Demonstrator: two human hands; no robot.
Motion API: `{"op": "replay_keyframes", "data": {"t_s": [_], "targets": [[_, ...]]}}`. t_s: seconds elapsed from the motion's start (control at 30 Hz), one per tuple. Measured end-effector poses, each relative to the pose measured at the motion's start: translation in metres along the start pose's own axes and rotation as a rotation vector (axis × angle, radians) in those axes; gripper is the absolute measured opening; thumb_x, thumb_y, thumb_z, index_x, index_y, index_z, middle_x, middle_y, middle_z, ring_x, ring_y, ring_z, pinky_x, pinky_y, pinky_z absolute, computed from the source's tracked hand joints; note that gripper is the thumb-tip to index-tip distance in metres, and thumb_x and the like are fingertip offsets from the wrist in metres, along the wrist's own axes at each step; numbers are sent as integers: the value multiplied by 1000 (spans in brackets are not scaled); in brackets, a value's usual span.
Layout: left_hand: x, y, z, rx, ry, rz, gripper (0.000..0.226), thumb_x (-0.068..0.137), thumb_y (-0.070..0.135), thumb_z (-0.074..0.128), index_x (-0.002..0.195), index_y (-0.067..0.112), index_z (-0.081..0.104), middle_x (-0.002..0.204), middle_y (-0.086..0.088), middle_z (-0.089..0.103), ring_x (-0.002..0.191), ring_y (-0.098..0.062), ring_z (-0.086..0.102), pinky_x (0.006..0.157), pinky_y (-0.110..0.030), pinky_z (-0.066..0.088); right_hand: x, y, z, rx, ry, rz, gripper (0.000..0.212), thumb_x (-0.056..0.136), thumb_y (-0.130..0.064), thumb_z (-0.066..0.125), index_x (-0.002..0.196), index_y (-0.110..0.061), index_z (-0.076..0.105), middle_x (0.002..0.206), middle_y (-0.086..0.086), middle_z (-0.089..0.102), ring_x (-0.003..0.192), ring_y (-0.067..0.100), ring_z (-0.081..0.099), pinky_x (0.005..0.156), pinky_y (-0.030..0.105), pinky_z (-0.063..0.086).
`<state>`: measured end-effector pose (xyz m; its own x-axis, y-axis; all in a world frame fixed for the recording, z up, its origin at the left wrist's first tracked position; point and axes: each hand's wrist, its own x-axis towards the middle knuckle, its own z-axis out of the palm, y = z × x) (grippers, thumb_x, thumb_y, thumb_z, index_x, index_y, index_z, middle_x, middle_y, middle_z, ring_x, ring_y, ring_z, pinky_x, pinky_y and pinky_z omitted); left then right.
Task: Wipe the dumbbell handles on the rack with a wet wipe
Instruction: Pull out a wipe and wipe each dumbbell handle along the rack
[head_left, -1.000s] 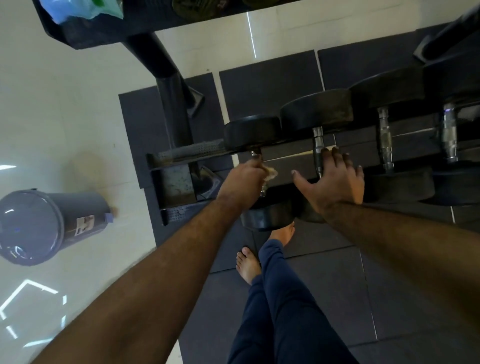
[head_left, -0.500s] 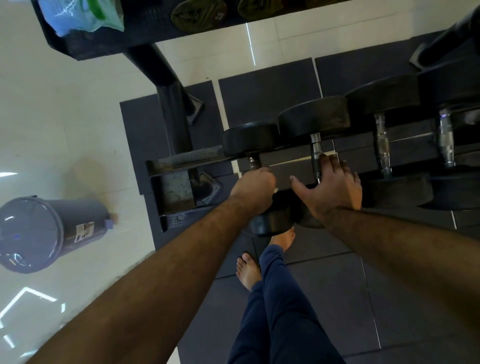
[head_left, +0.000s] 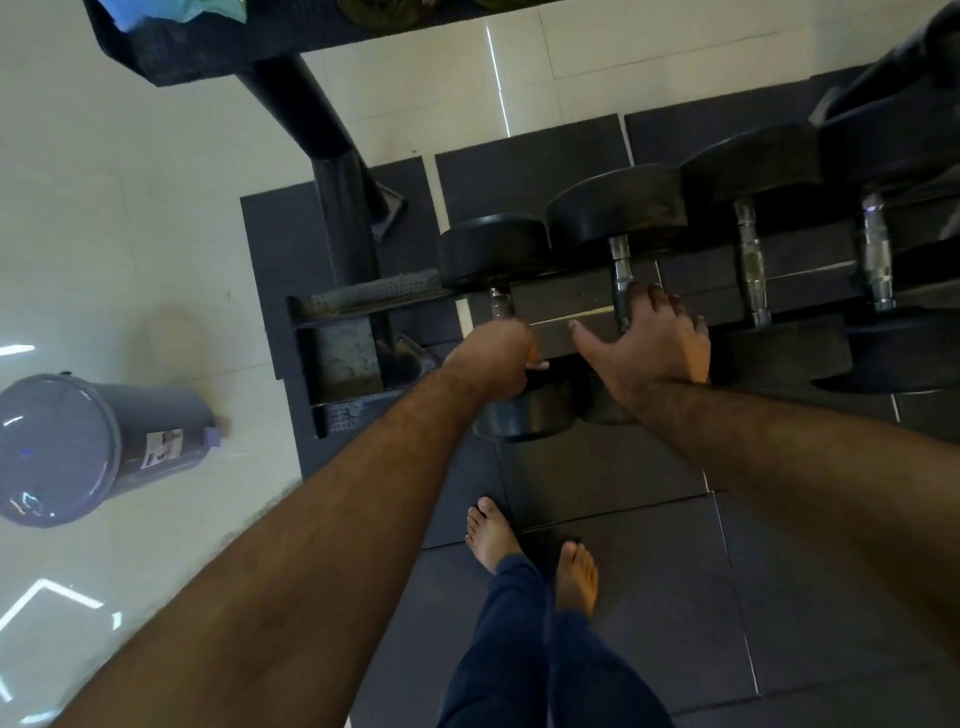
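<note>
matt rubber dumbbell heads (head_left: 615, 208), shiny (knurled) metal handles (head_left: 751, 270)

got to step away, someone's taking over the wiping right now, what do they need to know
Left hand: curled round the leftmost dumbbell's handle, a sliver of wet wipe showing at the grip.
Right hand: open, resting on the second dumbbell beside its handle.
Done: cannot tell beyond the first handle being under the wipe.
Left: the second handle and the two further right.
</note>
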<state>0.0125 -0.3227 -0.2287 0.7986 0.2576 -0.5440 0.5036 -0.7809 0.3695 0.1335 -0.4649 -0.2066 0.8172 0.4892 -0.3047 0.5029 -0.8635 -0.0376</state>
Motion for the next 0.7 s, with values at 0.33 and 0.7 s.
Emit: {"op": "replay_keyframes", "data": {"t_s": [0.33,0.7], "targets": [[8,5,19,-52,564,-161,28,94,11,65,116,20,78,113,-4,63,100,-23,64,87,-34,52,-8,8,0,55,35,-29,109,77,-97,36,146,-15,56,143,12,60,131,35,57,109,56,47],[-10,24,-3,93,416,-202,12,91,17,67,97,14,77,92,-6,63,89,-32,67,76,-39,52,-27,27,-4,-62,2,-238,118,74,-100,44,158,-16,46,151,11,56,126,38,62,104,49,49]]}}
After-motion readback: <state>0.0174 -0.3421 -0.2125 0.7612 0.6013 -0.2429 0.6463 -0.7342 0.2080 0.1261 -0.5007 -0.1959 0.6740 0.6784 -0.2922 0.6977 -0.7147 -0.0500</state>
